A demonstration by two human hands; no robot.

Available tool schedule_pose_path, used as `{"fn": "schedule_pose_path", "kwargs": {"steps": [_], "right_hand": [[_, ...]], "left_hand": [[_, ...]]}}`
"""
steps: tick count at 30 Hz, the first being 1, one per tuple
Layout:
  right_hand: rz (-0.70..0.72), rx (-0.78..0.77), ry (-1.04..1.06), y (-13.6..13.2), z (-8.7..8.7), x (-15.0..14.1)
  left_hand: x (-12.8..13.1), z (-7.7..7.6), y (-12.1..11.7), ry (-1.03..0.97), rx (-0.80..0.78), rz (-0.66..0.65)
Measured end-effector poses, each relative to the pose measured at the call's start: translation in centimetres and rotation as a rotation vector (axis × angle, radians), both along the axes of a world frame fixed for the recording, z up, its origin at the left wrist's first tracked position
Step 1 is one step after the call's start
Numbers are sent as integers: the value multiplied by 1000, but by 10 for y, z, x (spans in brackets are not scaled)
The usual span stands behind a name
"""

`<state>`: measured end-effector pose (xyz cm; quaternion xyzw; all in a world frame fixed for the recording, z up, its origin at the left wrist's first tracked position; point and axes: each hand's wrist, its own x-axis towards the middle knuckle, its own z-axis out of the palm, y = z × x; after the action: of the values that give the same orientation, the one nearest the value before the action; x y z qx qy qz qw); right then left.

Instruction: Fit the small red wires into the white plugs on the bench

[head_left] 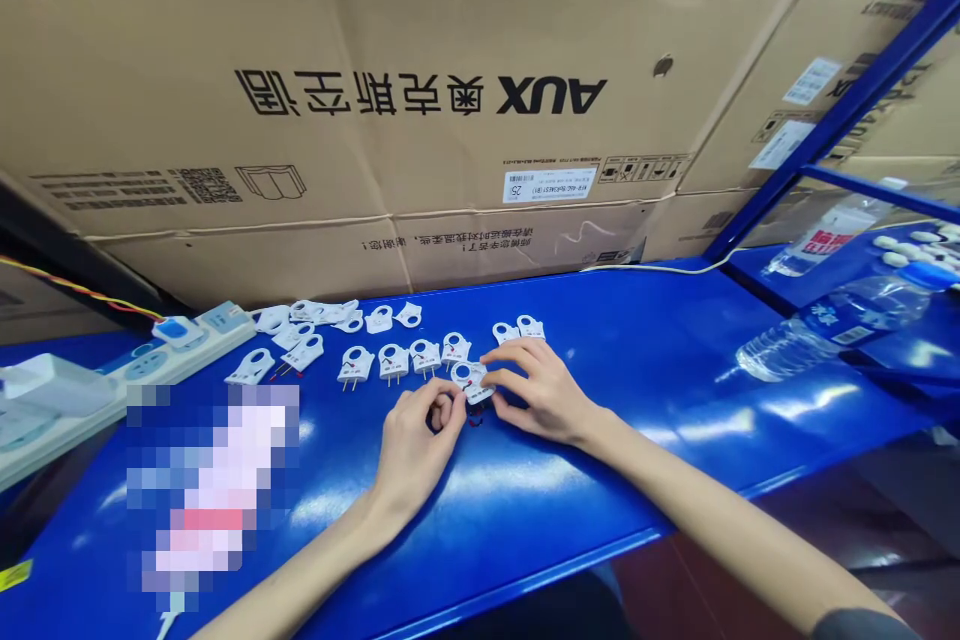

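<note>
Between my hands is a small white plastic piece with a round hole (480,388), and dark and red wire-like bits show just below it. My left hand (418,435) pinches its left edge between thumb and fingertips, the other fingers curled in. From the right, the fingers and thumb of my right hand (538,388) close on the same piece. Similar white pieces stand in a row to the left, one of them (355,366) with metal pins pointing toward me. A similar piece (530,327) lies just beyond my right fingers.
More white pieces (322,312) lie heaped at the back left of the blue shelf (600,510). A power strip (172,352) runs along the left, near a blurred-out object (225,480). Two plastic bottles, one nearer (832,325), lie at right. A large carton (420,20) stands behind.
</note>
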<state>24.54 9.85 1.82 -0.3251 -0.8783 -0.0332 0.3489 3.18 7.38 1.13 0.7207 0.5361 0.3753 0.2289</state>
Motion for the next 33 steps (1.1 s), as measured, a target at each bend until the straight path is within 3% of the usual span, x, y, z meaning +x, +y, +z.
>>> {"fn": "schedule_pose_path", "kwargs": {"steps": [10,20,27,33], "right_hand": [[-50,-9,-100,0,-3,-1],[-310,-137,-95,21,-13,7],[-327,-179,-22,25,-20,-2],[-217,-139,-97,16,-20,-24]], "left_hand": [[0,-2,-4,48,90,-9],[0,-6,-2,161,54,-116],[1,-5,-4,211,26,-109],[2,-5,-2,190,-11,-76]]}}
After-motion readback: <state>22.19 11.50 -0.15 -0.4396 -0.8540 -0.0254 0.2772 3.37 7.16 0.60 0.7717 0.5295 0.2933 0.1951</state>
